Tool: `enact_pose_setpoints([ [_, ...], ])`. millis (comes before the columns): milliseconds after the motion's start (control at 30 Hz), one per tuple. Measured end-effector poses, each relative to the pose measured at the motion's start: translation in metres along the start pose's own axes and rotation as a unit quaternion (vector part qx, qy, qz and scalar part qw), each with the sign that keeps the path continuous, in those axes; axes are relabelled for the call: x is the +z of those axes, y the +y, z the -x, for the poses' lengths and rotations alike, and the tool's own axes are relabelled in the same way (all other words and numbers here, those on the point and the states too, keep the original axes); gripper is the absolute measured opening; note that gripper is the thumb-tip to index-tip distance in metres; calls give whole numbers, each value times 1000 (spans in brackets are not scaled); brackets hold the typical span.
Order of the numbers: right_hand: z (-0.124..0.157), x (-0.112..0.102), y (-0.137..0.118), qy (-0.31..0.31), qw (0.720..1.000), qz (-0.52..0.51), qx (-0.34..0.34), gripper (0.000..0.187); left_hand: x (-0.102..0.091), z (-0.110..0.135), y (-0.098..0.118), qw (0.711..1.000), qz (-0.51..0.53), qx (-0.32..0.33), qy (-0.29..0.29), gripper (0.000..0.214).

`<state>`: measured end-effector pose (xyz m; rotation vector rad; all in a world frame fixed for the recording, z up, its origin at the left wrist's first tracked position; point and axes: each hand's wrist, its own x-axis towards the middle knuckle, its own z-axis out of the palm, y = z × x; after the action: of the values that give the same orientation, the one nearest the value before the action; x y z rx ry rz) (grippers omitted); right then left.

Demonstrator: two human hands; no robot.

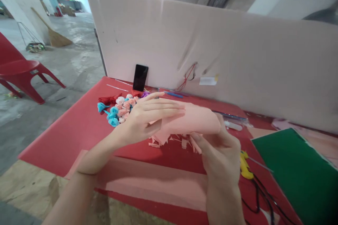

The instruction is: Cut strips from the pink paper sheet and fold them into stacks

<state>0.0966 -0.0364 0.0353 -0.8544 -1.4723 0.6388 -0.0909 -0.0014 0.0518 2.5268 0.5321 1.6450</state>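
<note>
A folded or curved piece of pink crepe paper (196,117) is held up above the red table. My right hand (220,151) grips its right end, with the thumb below and the fingers behind. Flat along the left part of the paper lie the stretched fingers of my left hand (148,116). Beneath the paper, pink scraps (185,143) are scattered on the tabletop. A long pink paper strip (155,179) stretches across the front, under my wrists. Beside my left hand is a heap of blue, pink and white paper flowers (114,116).
A phone (140,77) leans on the upright white board (163,42) behind the red table (66,133). To the right are a yellow glue gun (245,165) with black cords and a green cutting mat or board (293,168). A red chair (21,68) stands at far left.
</note>
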Motion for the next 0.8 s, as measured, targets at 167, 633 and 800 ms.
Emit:
enact_pose_setpoints([
  [167, -1, -11, 4, 40, 990, 86, -108, 11, 7, -1, 6, 990, 138, -9, 2, 22],
  [633, -6, -9, 2, 228, 972, -26, 52, 9, 24, 0, 0, 888, 300, -305, -166, 31],
  [800, -9, -14, 1, 251, 966, -43, 47, 9, 38, 4, -13, 893, 231, -336, -189, 22],
])
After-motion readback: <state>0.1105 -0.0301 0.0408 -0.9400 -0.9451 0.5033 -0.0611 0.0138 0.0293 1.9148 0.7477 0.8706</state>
